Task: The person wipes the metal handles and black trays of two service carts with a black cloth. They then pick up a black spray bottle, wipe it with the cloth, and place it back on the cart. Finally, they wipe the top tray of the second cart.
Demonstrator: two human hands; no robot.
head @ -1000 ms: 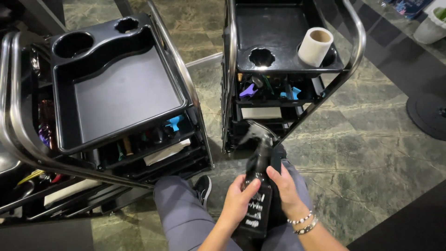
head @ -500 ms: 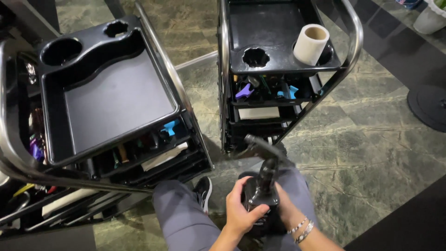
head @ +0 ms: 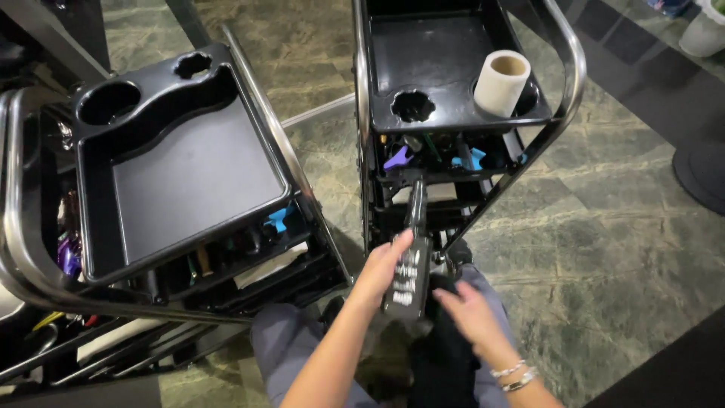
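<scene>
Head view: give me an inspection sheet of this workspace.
Surface: green marbled floor; two black carts.
Job's things: black spray bottle, nozzle up, above the lap.
Clutter: white roll in the right cart cup hole; coloured clips on both carts' lower shelves; left cart top tray bare.
Hands: left hand grips the bottle; right hand open beside it, bracelets on wrist.
Cables: nothing seen.
Surroundings: round black base at right.

Dim, perhaps overhead-lit; slight motion blur
</scene>
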